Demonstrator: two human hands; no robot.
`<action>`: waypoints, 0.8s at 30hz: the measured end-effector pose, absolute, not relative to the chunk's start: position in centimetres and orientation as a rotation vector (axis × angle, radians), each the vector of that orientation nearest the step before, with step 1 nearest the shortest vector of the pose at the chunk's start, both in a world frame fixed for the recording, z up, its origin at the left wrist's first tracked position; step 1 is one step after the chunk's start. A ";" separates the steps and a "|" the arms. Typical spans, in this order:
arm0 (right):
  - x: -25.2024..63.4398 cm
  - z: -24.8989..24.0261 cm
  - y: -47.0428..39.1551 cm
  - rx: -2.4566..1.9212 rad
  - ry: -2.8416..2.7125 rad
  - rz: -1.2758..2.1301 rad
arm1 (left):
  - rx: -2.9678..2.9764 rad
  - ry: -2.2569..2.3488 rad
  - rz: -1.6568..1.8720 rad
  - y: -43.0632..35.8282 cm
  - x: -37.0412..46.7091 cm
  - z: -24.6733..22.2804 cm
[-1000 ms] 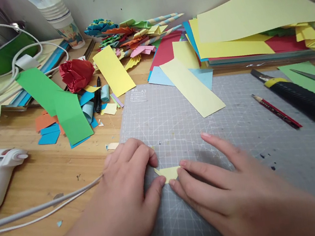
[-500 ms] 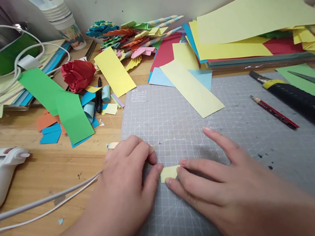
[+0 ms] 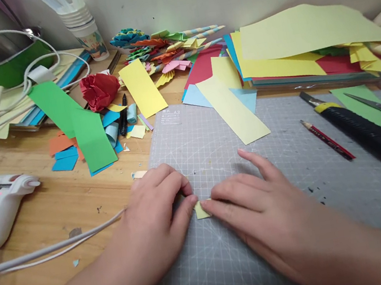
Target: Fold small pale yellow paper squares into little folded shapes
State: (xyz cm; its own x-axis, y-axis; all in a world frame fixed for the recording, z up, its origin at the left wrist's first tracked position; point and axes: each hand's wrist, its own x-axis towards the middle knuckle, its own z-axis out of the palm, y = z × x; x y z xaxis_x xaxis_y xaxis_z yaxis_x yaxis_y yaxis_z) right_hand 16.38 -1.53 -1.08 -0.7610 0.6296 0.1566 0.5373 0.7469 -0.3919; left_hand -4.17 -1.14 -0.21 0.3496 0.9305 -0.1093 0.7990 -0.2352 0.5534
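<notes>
A small pale yellow piece of paper [image 3: 202,211] lies low on the grey cutting mat [image 3: 231,261], between my two hands. My left hand [image 3: 162,204] pinches its left end between thumb and curled forefinger. From the other side, my right hand [image 3: 249,195] presses fingertips down on the paper, its forefinger raised and stretched outward. Both hands cover part of the paper, so its full length is hidden. Farther up the mat lies a longer pale yellow paper strip [image 3: 238,113].
At the left rests a white glue gun [image 3: 5,205] with its cable. A red pencil [image 3: 327,140], a black and yellow utility knife [image 3: 357,125] and scissors [image 3: 368,102] lie right. Green strips [image 3: 91,134], a red paper flower [image 3: 100,90] and stacked coloured paper [image 3: 296,32] stand behind.
My right hand's fingers have slid left over the small paper, covering more of it. My left hand keeps its pinch. The whole view has shifted slightly.
</notes>
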 end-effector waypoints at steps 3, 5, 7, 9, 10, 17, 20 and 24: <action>16.4 -1.0 -1.1 -1.044 -2.553 0.551 | 2.044 1.491 0.331 -1.2 -4.4 0.1; 16.3 -1.0 -1.0 -1.121 -2.518 0.615 | 2.054 1.470 0.309 -1.3 -4.5 0.2; 16.3 -1.0 -1.0 -1.167 -2.509 0.673 | 2.094 1.424 0.290 -1.4 -4.5 0.2; 16.3 -1.0 -1.2 -1.185 -2.510 0.711 | 2.133 1.380 0.291 -1.4 -4.4 0.1; 16.3 -1.0 -1.2 -1.186 -2.511 0.721 | 2.146 1.370 0.300 -1.5 -4.3 0.0; 16.0 -1.1 -1.4 -1.164 -2.497 0.716 | 2.157 1.371 0.432 -1.7 -3.8 -0.4; 16.0 -1.1 -1.5 -1.163 -2.486 0.714 | 2.226 1.302 0.419 -1.7 -3.9 -0.3; 16.1 -1.0 -1.9 -1.227 -2.471 0.680 | 2.294 1.309 0.434 -1.7 -4.2 -0.4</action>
State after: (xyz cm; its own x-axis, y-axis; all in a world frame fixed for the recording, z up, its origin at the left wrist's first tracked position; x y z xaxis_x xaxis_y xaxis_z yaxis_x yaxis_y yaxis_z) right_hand 16.10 -1.88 -1.03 -0.5906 0.8050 0.0556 0.6633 0.5235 -0.5347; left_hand -4.19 -1.67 -0.41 0.4975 0.8664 0.0437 0.7211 -0.4410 0.5343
